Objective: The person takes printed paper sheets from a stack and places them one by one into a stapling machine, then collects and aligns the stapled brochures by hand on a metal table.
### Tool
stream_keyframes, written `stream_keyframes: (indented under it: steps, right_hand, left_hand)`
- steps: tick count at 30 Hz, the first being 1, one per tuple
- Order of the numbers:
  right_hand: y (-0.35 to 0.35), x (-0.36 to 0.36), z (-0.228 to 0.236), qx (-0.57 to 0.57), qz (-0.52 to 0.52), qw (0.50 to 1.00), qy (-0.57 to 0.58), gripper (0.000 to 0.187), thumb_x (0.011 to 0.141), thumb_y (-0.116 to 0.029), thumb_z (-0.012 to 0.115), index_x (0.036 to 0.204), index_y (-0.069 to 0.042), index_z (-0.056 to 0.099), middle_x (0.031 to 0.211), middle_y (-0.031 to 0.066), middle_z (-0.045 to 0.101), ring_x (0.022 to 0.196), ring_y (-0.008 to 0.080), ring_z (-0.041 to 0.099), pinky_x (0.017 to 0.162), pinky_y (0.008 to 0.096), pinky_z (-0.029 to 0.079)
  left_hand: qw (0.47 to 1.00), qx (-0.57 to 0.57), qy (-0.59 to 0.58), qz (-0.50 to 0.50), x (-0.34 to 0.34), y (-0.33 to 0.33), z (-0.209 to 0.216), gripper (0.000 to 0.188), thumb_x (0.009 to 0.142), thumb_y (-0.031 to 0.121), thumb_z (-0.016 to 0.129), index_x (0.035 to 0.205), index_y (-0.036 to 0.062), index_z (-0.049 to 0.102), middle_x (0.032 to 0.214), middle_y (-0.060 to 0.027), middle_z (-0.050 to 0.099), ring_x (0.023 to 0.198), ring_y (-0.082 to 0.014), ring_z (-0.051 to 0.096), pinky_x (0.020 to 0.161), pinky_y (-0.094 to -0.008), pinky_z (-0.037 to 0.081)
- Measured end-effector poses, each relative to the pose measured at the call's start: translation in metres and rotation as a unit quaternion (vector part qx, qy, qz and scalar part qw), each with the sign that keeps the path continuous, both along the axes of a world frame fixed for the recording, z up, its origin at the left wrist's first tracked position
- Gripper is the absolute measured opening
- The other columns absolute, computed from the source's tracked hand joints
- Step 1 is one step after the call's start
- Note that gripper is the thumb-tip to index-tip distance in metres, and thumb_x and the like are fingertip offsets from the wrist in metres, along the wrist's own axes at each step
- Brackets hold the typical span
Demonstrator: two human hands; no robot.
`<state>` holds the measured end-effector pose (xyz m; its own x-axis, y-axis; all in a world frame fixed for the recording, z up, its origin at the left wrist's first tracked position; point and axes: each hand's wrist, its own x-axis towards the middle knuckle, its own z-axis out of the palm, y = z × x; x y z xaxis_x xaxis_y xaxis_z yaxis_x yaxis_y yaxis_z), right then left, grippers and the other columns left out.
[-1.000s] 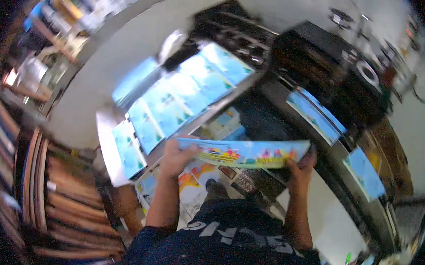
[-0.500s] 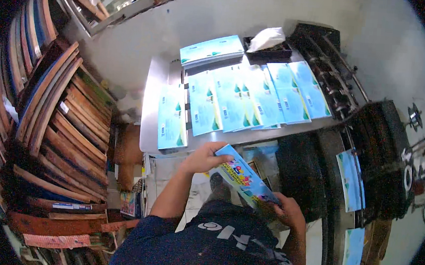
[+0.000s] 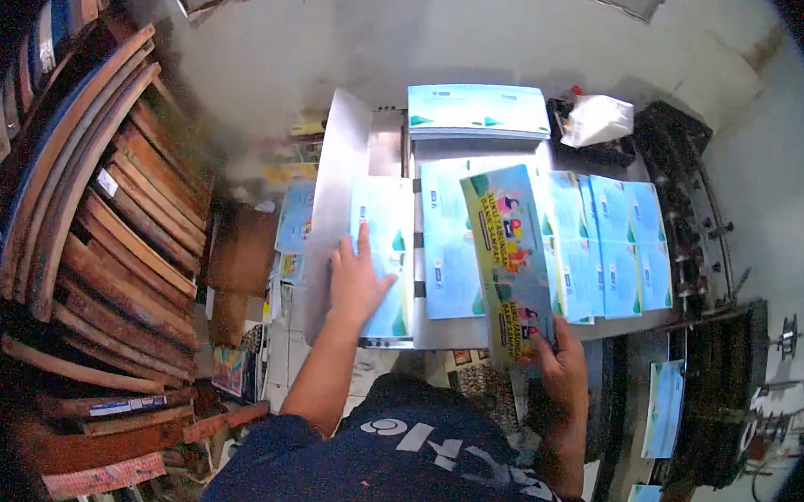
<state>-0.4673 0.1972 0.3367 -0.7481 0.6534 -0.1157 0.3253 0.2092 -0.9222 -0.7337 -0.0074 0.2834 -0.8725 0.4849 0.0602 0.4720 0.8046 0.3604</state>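
Observation:
My left hand (image 3: 360,283) lies with its fingers spread over the near left part of a light-blue printed sheet (image 3: 391,208) at the left of the metal table (image 3: 342,144). My right hand (image 3: 559,363) grips the lower end of a long printed sheet (image 3: 513,223), thumb on top. That sheet stands tilted above the table, its colourful cartoon side facing me. Behind it, partly covered, lie several blue sheets (image 3: 452,264). More overlapping blue sheets (image 3: 621,252) fan out along the table's right side.
A thick stack of blue sheets (image 3: 477,112) sits at the table's back, beside a dark tray (image 3: 605,151) with a crumpled white wrapping (image 3: 597,122). Dark machinery (image 3: 727,395) with blue sheets (image 3: 663,409) stands at right. Wooden frames (image 3: 132,241) lean in a rack at left.
My left hand has let go of the held sheet and moved onto the leftmost sheet on the table. My right hand has raised the held sheet over the table. The view has shifted.

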Motion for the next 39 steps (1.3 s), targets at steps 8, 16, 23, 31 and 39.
stream_keyframes:
  steps: [8,16,23,31,39]
  right_hand:
    - [-0.093,-0.139,0.016,0.167,0.259,0.951,-0.038,0.057,0.086,-0.009,0.060,0.137,0.000,0.037,0.137,0.0234,0.037,0.125,0.0386,0.042,0.105,0.0411,0.036]
    - [-0.070,-0.180,-0.051,0.285,0.254,0.918,-0.110,0.070,0.080,-0.027,0.069,0.135,0.002,0.037,0.145,0.0266,0.028,0.134,0.0429,0.027,0.111,0.0465,0.026]
    - [-0.053,-0.189,-0.062,0.356,0.139,0.901,-0.207,0.089,0.068,-0.025,0.074,0.137,0.008,0.028,0.143,0.0341,0.025,0.134,0.0491,0.021,0.113,0.0509,0.018]
    - [0.021,-0.146,-0.072,0.419,0.051,0.873,-0.245,0.080,0.073,-0.015,0.067,0.136,0.011,0.026,0.139,0.0369,0.030,0.127,0.0484,0.034,0.107,0.0480,0.033]
    - [0.050,-0.147,-0.041,0.395,0.104,0.849,-0.334,0.048,0.085,-0.009,0.048,0.128,0.010,0.039,0.113,0.0287,0.054,0.108,0.0404,0.054,0.078,0.0456,0.052]
  left_hand:
    - [0.951,0.249,-0.174,0.064,-0.009,-0.010,-0.035,0.054,0.092,0.038,0.055,0.127,-0.0018,0.048,0.119,-0.0249,0.053,0.111,-0.0385,0.051,0.095,-0.0427,0.042]
    - [0.710,0.524,-0.446,0.152,-0.003,-0.019,-0.008,0.048,0.098,0.036,0.046,0.121,-0.0055,0.050,0.114,-0.0185,0.058,0.103,-0.0249,0.056,0.094,-0.0364,0.041]
    - [0.954,0.234,-0.186,0.013,0.009,-0.015,-0.022,0.088,0.074,0.019,0.074,0.141,-0.0021,0.021,0.133,-0.0276,0.039,0.126,-0.0435,0.032,0.106,-0.0491,0.027]
    - [0.982,0.137,-0.132,0.016,0.005,0.006,-0.028,0.097,0.072,0.023,0.077,0.145,0.0025,0.017,0.136,-0.0271,0.038,0.126,-0.0423,0.035,0.104,-0.0509,0.031]
    - [0.971,0.102,-0.209,0.055,-0.007,0.035,-0.023,0.090,0.068,0.027,0.079,0.139,0.0029,0.030,0.125,-0.0225,0.051,0.114,-0.0380,0.051,0.096,-0.0480,0.041]
